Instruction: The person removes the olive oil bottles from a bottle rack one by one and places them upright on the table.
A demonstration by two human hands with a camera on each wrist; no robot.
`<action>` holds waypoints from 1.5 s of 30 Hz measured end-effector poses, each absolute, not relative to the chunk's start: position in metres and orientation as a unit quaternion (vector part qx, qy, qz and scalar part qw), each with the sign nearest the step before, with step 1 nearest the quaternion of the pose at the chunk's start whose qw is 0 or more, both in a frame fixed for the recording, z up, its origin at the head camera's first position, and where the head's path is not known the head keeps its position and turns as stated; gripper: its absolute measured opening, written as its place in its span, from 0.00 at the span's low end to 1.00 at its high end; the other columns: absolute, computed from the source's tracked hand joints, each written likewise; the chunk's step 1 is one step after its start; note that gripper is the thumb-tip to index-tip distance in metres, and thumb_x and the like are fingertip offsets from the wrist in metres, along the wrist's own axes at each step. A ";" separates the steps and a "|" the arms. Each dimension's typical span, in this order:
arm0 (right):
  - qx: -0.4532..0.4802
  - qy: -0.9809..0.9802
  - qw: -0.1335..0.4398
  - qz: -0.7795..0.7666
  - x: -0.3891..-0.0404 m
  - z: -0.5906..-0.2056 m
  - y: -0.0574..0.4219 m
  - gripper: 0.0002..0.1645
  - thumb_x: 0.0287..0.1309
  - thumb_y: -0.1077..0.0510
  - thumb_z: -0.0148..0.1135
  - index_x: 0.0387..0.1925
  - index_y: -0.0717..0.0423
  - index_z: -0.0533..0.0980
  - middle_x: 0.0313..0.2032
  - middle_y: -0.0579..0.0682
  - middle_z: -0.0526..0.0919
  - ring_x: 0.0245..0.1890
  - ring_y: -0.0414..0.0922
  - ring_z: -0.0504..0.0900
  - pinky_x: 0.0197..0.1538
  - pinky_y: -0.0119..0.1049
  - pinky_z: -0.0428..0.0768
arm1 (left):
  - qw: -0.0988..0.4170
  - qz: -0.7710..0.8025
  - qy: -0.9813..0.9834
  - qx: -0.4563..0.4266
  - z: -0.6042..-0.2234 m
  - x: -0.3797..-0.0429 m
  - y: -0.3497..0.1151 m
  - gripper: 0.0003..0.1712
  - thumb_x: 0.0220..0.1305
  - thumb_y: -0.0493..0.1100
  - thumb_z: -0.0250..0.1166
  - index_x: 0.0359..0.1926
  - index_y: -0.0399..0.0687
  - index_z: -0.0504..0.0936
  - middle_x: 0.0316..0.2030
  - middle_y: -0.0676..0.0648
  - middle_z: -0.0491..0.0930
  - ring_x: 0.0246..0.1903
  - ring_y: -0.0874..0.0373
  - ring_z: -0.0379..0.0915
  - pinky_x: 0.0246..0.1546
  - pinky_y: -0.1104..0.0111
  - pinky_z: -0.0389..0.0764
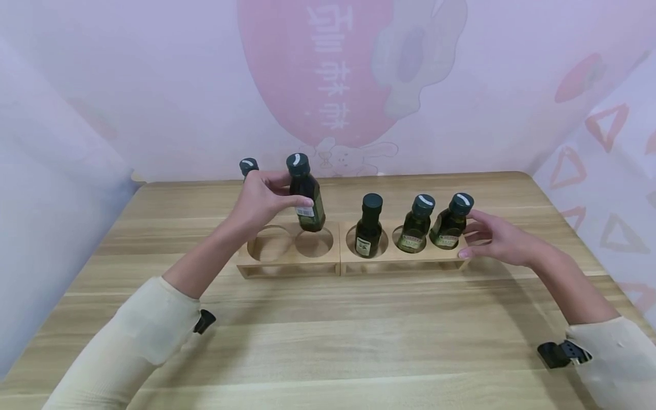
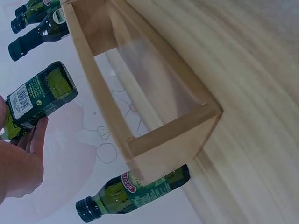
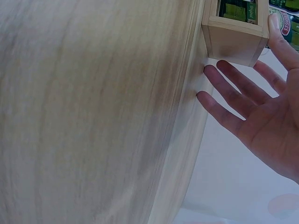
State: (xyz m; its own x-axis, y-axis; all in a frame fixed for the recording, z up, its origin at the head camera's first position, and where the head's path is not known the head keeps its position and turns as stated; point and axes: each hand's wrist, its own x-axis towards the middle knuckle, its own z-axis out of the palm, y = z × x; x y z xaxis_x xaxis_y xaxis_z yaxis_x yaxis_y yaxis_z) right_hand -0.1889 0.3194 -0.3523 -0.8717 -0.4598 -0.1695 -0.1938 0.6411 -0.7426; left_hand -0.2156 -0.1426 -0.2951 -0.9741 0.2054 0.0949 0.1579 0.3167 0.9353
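Observation:
My left hand (image 1: 262,200) grips a dark green glass bottle (image 1: 310,208) with a black cap, thumb on one side and fingers on the other. That bottle is upright, its base at or just above a round hole in the left wooden rack (image 1: 287,262). In the left wrist view its barcode label and square base show. My right hand (image 3: 268,116) has spread, loosely bent fingers beside the end of the right wooden rack (image 3: 236,39). Its thumb lies at the rack's upper edge, near the end bottle (image 1: 451,223); whether it touches is hard to tell.
A long-necked dark bottle (image 1: 368,228) and a green bottle (image 1: 415,225) stand in the right rack's other holes. Behind my left hand, another bottle (image 2: 135,191) stands on the table beyond the left rack. A printed curtain (image 1: 179,85) hangs behind the wooden table (image 1: 328,341).

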 end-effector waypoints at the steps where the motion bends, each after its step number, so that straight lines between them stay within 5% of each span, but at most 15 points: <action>1: -0.184 0.888 0.174 -0.384 -0.189 -0.352 0.319 0.55 0.64 0.64 0.71 0.77 0.77 0.45 0.63 0.82 0.71 0.62 0.74 0.75 0.60 0.60 0.80 | 0.021 0.574 0.811 0.112 -0.294 -0.216 -0.142 0.29 0.54 0.39 0.83 0.58 0.41 0.87 0.51 0.44 0.88 0.47 0.55 0.88 0.61 0.60 0.81; 45: -0.197 0.876 0.166 -0.407 -0.187 -0.356 0.319 0.48 0.63 0.66 0.71 0.75 0.72 0.53 0.61 0.78 0.74 0.61 0.73 0.76 0.61 0.61 0.79 | 0.022 0.576 0.814 0.071 -0.307 -0.256 -0.149 0.30 0.58 0.37 0.80 0.61 0.36 0.83 0.58 0.39 0.84 0.60 0.45 0.81 0.70 0.57 0.73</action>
